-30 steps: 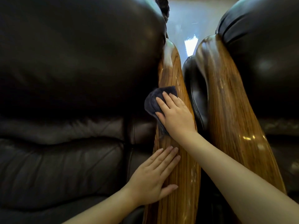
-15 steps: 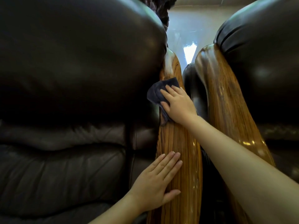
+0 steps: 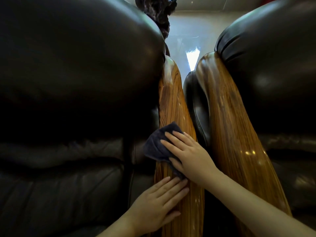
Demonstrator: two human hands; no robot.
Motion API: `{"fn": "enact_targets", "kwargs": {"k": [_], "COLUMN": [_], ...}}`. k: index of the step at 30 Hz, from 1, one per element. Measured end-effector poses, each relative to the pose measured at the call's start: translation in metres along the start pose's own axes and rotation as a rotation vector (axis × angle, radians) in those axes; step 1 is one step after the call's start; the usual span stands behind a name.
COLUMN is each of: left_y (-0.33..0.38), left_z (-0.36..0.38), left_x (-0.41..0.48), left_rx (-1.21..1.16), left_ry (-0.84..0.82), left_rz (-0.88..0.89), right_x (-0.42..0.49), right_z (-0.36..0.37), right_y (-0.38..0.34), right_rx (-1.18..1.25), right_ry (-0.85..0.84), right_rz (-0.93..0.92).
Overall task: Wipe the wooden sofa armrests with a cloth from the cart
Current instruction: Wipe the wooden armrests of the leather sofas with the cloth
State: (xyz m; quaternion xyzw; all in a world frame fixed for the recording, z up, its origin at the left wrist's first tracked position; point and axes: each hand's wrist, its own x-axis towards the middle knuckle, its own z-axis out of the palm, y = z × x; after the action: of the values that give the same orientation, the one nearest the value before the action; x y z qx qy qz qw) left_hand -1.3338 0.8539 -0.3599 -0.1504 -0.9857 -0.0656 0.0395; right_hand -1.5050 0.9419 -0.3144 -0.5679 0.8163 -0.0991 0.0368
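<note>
The right hand [image 3: 189, 154] lays straight, spread fingers [image 3: 172, 136] flat on the crumpled dark blue-grey cloth [image 3: 156, 146], pressing it onto the glossy striped-grain wooden armrest [image 3: 172, 103], with cloth showing beyond and left of the fingertips. The left hand [image 3: 159, 202] rests flat and empty on the same wood, just below the cloth. Even pressure along the grain, wrapping the rounded edges, should serve best; the matching armrest [image 3: 236, 134] right of the fingers waits.

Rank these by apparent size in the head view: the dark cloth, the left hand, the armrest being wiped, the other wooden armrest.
1. the other wooden armrest
2. the armrest being wiped
3. left hand and dark cloth: too alike to rank; cloth partly hidden under the right hand.
</note>
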Motion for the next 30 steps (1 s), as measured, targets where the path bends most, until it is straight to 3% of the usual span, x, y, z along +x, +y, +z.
{"fn": "enact_targets", "kwargs": {"k": [12,18,22,26,30], "left_y": [-0.003,-0.004,-0.010,-0.039,-0.066], "left_z": [0.009,0.001,-0.015,-0.048,-0.065], "left_x": [0.000,0.002,0.002,0.020,0.045], "left_rx": [0.051,0.042,0.010,-0.167,-0.279], "left_ry": [-0.013,-0.006,0.059,0.276,0.016], "left_rz": [0.027,0.019,0.107,-0.224,-0.320], "right_x": [0.149,0.104,0.054,0.016,-0.016], "right_z": [-0.016,-0.015,-0.015,-0.014,-0.009], "right_y": [0.071,0.050,0.031,0.017,0.008], "right_rx": [-0.062,0.047,0.104,0.139,0.173], "right_ry": [-0.062,0.032,-0.025,-0.092,-0.136], "right_rz": [0.181,0.062,-0.029,-0.070,-0.118]}}
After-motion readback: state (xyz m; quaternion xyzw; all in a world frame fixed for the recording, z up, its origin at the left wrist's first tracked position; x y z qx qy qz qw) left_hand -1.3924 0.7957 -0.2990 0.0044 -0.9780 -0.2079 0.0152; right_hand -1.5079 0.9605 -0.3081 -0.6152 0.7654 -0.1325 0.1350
